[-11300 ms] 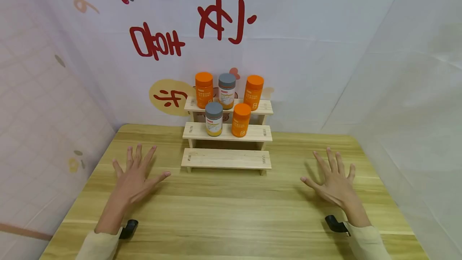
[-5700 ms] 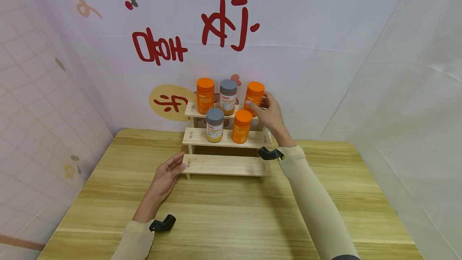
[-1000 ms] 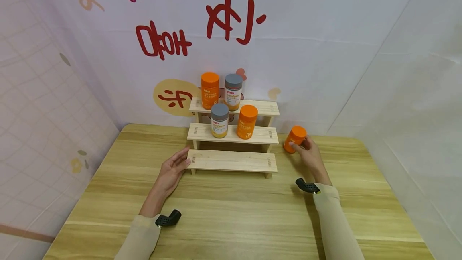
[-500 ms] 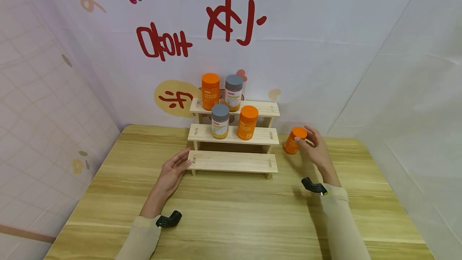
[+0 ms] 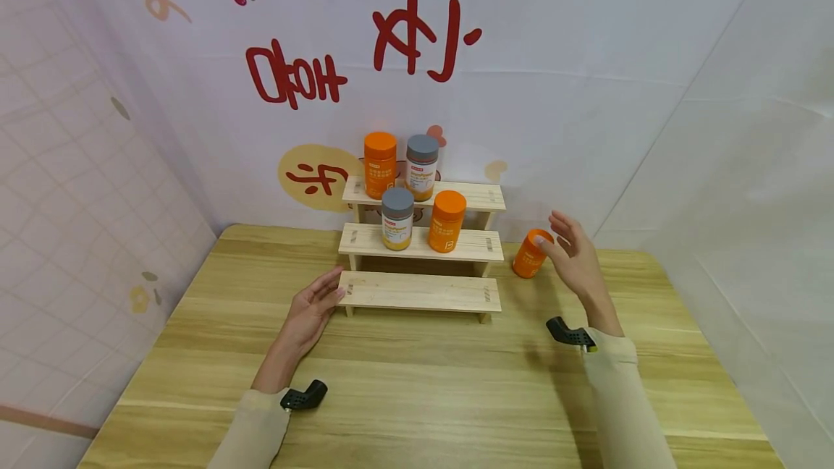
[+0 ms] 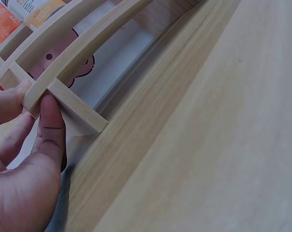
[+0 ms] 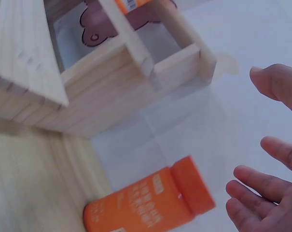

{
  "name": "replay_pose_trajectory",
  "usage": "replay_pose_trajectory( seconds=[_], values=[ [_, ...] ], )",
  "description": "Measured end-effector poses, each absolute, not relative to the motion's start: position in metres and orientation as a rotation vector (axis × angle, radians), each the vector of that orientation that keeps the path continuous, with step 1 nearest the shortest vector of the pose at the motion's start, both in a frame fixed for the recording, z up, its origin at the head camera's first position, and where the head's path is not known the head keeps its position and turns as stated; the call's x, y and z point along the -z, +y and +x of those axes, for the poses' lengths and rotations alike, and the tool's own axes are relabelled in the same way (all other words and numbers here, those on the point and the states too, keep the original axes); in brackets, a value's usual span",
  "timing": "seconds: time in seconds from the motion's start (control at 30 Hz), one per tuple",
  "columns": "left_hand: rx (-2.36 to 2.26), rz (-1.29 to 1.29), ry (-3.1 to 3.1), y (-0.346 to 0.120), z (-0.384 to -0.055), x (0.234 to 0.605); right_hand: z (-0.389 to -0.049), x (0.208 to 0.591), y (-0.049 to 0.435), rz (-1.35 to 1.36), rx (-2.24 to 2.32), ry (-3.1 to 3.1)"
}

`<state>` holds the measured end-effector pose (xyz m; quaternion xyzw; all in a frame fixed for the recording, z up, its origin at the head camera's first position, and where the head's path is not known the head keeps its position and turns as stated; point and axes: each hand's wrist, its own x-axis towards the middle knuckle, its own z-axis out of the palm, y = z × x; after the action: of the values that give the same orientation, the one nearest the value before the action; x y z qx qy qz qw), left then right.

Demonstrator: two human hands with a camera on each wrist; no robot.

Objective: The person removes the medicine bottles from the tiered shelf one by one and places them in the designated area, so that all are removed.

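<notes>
A three-step wooden display rack (image 5: 423, 292) stands at the back of the table. My left hand (image 5: 313, 310) pinches the left end of its lowest board; in the left wrist view the thumb (image 6: 51, 125) lies under the board with fingers above. Right of the rack an orange jar (image 5: 529, 255) with an orange lid stands upright on the table. My right hand (image 5: 576, 259) is beside and above it, fingers spread; the right wrist view shows a gap between the fingers (image 7: 261, 188) and the jar's lid (image 7: 194, 186).
On the top step stand an orange jar (image 5: 380, 168) and a grey-lidded jar (image 5: 421, 168). The middle step bears another grey-lidded jar (image 5: 397, 221) and an orange one (image 5: 447, 223). A white printed cloth (image 5: 554, 93) hangs behind the wooden table (image 5: 417, 396).
My right hand took the rightmost orange jar off the top step, set it on the table right of the rack, and has let go, rising away. My left hand moved onto the rack's lowest board.
</notes>
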<state>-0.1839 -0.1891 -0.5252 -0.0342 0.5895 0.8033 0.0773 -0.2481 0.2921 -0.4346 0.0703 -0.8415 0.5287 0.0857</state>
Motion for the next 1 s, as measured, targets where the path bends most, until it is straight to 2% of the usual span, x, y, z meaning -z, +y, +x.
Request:
replay_pose_trajectory(
  seconds=[0.27, 1.0],
  values=[
    [-2.388, -0.062, 1.773, -0.189, -0.184, 0.527, -0.245, 0.413, 0.278, 0.279, -1.559, -2.486],
    [-2.381, -0.089, 1.782, -0.190, -0.184, 0.527, -0.257, 0.384, 0.232, 0.486, -1.664, -2.445]
  ],
)
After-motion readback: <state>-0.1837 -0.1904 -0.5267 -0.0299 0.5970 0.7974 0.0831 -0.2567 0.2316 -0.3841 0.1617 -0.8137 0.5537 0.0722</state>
